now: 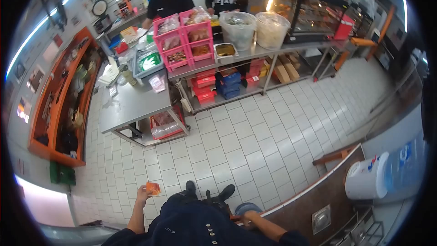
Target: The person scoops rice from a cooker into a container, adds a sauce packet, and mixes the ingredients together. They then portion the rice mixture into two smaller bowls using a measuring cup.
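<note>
Packet (154, 188), small and orange, sits in the left hand (143, 193), out over the tiled floor (218, 146) and well apart from any table. From the head view I see thumb and fingers closed on its near edge, the rest of it jutting out past them. The right hand (247, 219) is low on the other side, beside the brown counter (291, 216) and right by a rounded grey-blue thing (248, 207); its fingers are mostly hidden, so I can't tell how far they're spread or whether they grip anything. Between the hands are the wearer's dark buttoned top (193, 225) and two black shoes (190, 187). On the counter's far end stands a white water dispenser (366, 177) with a clear blue bottle. Ahead, a steel table (136, 107) meets a longer bench, where pink crates (184, 50) of bagged goods stand next to two big pale buckets (237, 32). Red boxes (203, 86) and blue ones fill the shelf below, and two people in dark tops are behind.
</note>
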`<control>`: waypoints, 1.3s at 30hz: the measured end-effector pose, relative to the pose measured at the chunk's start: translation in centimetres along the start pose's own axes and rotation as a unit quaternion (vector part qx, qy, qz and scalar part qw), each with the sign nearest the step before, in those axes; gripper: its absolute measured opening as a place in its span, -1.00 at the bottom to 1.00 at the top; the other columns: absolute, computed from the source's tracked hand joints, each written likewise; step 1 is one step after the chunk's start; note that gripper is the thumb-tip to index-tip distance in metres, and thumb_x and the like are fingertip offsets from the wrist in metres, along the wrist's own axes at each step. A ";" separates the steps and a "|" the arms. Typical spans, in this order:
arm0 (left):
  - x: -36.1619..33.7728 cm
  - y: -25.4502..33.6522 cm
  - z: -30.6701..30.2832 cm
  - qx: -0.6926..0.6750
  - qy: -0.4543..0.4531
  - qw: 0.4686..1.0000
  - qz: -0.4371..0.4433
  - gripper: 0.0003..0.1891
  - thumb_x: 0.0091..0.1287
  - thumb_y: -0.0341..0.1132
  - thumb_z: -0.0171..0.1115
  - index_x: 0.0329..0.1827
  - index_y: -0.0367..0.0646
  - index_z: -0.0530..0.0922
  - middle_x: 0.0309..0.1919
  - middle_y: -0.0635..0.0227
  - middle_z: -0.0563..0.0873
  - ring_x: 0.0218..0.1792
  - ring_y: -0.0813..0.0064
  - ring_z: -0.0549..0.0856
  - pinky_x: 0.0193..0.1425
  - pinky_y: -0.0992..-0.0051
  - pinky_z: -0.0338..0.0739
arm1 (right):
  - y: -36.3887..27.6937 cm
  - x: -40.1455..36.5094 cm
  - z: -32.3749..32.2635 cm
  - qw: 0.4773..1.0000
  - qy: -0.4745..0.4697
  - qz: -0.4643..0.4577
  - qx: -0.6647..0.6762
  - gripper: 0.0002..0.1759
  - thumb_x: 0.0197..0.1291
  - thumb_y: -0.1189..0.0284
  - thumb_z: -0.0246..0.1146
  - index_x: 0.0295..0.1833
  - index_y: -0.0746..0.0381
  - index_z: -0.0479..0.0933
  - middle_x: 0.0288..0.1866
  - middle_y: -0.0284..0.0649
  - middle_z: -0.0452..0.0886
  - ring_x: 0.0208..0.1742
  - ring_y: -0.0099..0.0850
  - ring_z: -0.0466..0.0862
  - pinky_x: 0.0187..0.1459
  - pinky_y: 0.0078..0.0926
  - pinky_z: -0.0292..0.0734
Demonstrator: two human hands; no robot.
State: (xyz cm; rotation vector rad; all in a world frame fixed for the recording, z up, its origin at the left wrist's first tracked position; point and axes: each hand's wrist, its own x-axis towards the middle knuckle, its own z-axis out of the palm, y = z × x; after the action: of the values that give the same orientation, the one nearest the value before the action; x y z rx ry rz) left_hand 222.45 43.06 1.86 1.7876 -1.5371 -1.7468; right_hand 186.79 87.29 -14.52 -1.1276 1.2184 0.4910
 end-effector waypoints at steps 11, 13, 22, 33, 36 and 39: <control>-6.6 -19.5 -11.7 -0.189 0.113 0.962 -0.162 -0.53 0.24 -0.48 0.22 0.21 -0.06 0.34 -0.12 0.25 0.68 -0.12 0.37 0.69 -0.12 0.36 0.62 | -4.1 1.5 -13.5 0.903 0.402 -0.096 0.115 -0.52 0.02 0.09 0.42 -0.02 0.17 0.63 -0.09 -0.06 0.71 -0.06 -0.09 0.67 0.03 -0.15 0.55; -5.8 -23.1 -14.8 -0.179 0.110 0.964 -0.164 -0.54 0.27 -0.46 0.22 0.23 -0.06 0.34 -0.07 0.26 0.67 -0.08 0.38 0.68 -0.06 0.33 0.61 | -8.7 1.3 -17.9 0.889 0.441 -0.053 0.109 -0.50 0.03 0.08 0.42 0.01 0.16 0.61 -0.07 -0.06 0.70 -0.04 -0.04 0.67 0.01 -0.15 0.56; -0.5 -18.2 -22.7 -0.327 0.068 0.942 -0.045 -0.53 0.37 -0.39 0.25 0.32 -0.08 0.37 0.15 0.23 0.61 0.16 0.34 0.62 0.21 0.31 0.52 | -37.7 7.0 -30.3 0.795 0.420 -0.233 0.371 -0.61 0.29 0.14 0.27 0.07 0.18 0.58 -0.10 -0.22 0.69 -0.06 -0.38 0.68 -0.06 -0.36 0.58; 13.1 -6.4 -30.6 -0.436 -0.087 0.890 0.098 -0.57 0.37 -0.52 0.22 0.28 -0.21 0.34 0.08 0.22 0.63 0.11 0.37 0.64 0.18 0.40 0.54 | -64.9 14.6 -38.3 0.832 0.232 -0.240 0.443 -0.52 0.45 0.11 0.10 0.31 0.19 0.41 0.13 -0.18 0.60 0.09 -0.39 0.63 0.04 -0.37 0.55; 16.8 -9.3 -37.1 -0.441 -0.049 0.894 0.063 -0.58 0.36 -0.51 0.22 0.26 -0.18 0.36 0.08 0.19 0.63 0.10 0.35 0.64 0.19 0.37 0.54 | -69.4 20.0 -42.9 0.855 0.210 -0.219 0.421 -0.54 0.44 0.11 0.10 0.29 0.15 0.41 0.12 -0.20 0.60 0.08 -0.39 0.63 0.04 -0.35 0.55; 17.4 -11.8 -46.0 -0.429 0.017 0.903 -0.005 -0.59 0.35 -0.48 0.23 0.24 -0.17 0.38 0.09 0.15 0.63 0.10 0.34 0.64 0.17 0.35 0.56 | -73.2 28.4 -45.9 0.892 0.225 -0.165 0.355 -0.61 0.38 0.15 0.15 0.16 0.14 0.52 -0.04 -0.19 0.66 -0.10 -0.38 0.68 -0.10 -0.34 0.59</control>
State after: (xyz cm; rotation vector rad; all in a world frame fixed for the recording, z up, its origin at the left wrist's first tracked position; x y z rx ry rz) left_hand 262.21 12.48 -4.71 1.3308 -0.5462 -1.9305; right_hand 233.60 9.64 -7.13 -0.7885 1.3957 -0.4871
